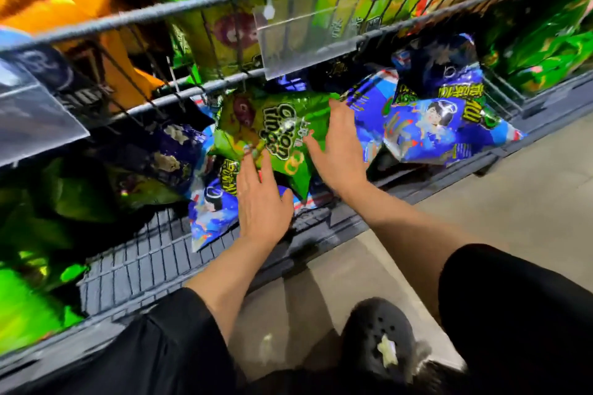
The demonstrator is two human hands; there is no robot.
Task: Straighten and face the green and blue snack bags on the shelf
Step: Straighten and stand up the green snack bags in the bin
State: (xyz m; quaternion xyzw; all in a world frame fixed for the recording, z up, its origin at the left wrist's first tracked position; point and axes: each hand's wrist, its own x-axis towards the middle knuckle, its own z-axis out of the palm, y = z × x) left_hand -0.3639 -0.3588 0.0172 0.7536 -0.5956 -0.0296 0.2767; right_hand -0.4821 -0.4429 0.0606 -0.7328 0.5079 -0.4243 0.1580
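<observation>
Two hands on green onion-ring bag [272, 131] | left hand [261, 199], right hand [340, 151]: fingers straight, flat against it, gripping nothing | bag askew atop blue bags [442, 135], lower wire shelf [134, 263] | advice: rotate upright, label forward.

Both my hands flat on the green onion-rings bag [272, 135]: left hand [261, 202] at its lower edge, right hand [340, 151] on its right side. Blue bags [426, 131] lie beside it on the wire shelf [144, 256].
</observation>
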